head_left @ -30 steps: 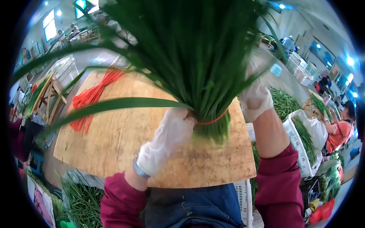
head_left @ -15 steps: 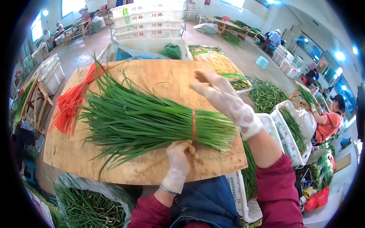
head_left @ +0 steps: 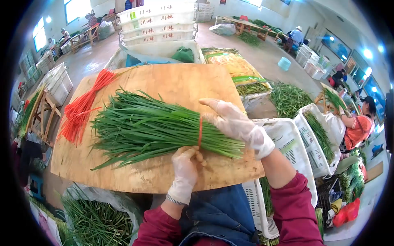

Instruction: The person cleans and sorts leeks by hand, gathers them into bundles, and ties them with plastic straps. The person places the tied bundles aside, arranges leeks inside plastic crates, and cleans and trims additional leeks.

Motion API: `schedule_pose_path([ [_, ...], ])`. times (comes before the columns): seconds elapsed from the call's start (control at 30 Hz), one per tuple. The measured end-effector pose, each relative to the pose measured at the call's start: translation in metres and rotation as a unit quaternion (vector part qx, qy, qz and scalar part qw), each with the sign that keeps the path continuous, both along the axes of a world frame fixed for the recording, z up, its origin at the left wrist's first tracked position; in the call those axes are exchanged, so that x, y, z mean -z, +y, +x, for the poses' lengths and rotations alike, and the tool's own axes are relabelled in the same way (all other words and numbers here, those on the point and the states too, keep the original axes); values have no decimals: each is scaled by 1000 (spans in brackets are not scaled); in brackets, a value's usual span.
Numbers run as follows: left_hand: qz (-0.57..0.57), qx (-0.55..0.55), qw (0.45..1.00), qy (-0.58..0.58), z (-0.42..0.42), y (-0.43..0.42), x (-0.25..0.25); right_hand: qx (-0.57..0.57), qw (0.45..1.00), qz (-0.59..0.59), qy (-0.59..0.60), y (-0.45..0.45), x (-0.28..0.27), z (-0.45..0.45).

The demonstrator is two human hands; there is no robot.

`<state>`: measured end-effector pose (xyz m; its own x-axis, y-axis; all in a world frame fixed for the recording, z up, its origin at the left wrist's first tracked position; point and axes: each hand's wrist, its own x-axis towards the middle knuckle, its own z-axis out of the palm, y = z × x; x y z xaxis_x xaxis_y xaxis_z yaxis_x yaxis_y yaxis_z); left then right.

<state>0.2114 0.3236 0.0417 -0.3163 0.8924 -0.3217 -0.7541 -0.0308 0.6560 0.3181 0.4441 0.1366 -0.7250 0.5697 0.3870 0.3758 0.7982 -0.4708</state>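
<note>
A bundle of long green leafy stalks (head_left: 152, 127) lies across the wooden board (head_left: 164, 180), tips to the left and cut ends to the right. A red band (head_left: 200, 131) circles it near the cut ends. My gloved left hand (head_left: 186, 166) is at the bundle's near edge beside the band, fingers curled against the stalks. My gloved right hand (head_left: 236, 123) rests over the cut ends from the far side, thumb and fingers apart. A sheaf of red ties (head_left: 84, 110) lies at the board's left.
Stacked white crates (head_left: 158, 24) stand behind the board. White crates (head_left: 287, 143) with stalks are at the right, a bag of stalks (head_left: 98, 217) below left. A co-worker (head_left: 359, 127) sits at far right; other people work farther back.
The bundle came down from in front of my face onto the board. Since half a second ago, my right hand has lowered onto its cut ends, and the bundle has shifted slightly left.
</note>
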Motion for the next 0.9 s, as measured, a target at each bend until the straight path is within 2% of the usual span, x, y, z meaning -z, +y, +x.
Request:
schedule_pose_path([
  [0.07, 4, 5, 1000, 9, -1, -2, 1, -48, 998, -24, -34, 18, 6, -3],
  [0.13, 10, 11, 1000, 23, -1, 0, 3, -48, 994, -83, -53, 28, 14, -7],
  [0.2, 11, 8, 999, 39, -2, 0, 9, -7, 981, -186, -60, 29, 25, -21],
  [0.23, 5, 11, 999, 48, -2, 0, 10, 32, 988, -151, 29, 22, 35, -21],
  [0.33, -13, 11, 998, 65, 0, -1, 13, 158, 967, -194, 53, 20, 47, -20],
  [0.4, -16, 11, 998, 68, 2, 1, 16, 178, 967, -177, 45, 20, 49, -20],
  [0.47, -7, 15, 997, 82, 2, 1, 17, 194, 968, -156, 39, 21, 46, -22],
  [0.57, 3, 16, 998, 66, -1, -1, 13, 145, 985, -72, 66, 11, 38, -13],
  [0.67, 16, 6, 999, 34, 1, -2, 2, 91, 979, 152, -101, -26, 14, 4],
  [0.7, 22, 4, 999, 27, 2, -2, -1, 94, 962, 162, -200, -33, 15, 5],
  [0.9, 27, -3, 998, 52, 3, 3, -1, 162, 929, 241, -230, -26, 71, -11],
])
